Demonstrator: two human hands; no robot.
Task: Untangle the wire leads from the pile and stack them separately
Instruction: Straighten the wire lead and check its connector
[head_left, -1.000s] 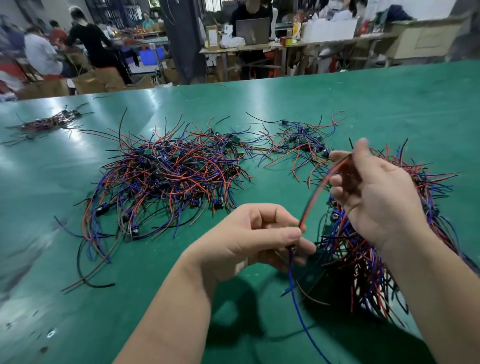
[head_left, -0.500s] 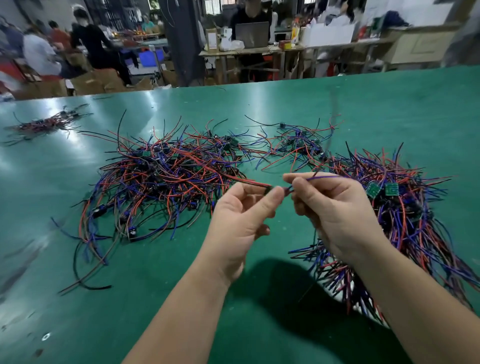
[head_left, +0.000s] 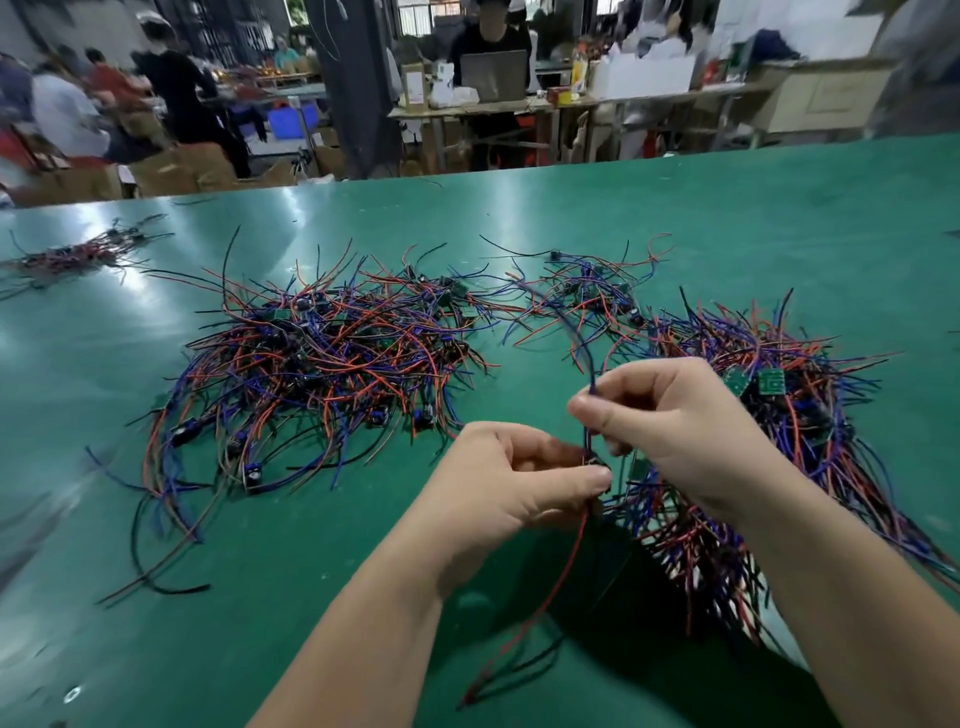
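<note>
A big tangled pile of red, blue and black wire leads with small green boards lies left of centre on the green table. Another heap of leads lies at the right, partly hidden under my right forearm. My left hand pinches the middle of one wire lead, whose red and black strands hang down toward me. My right hand grips the same lead's blue strand, which arcs up and away to the left. The two hands are nearly touching.
A small cluster of leads lies behind my hands. A separate little bundle rests at the far left. Beyond the table's far edge stand workbenches, cardboard boxes, a dark pillar and several people.
The lead was pulled free of the left pile and turned from level to upright. My left hand dropped closer to me, the right hand rose above it, and red and black strands now dangle.
</note>
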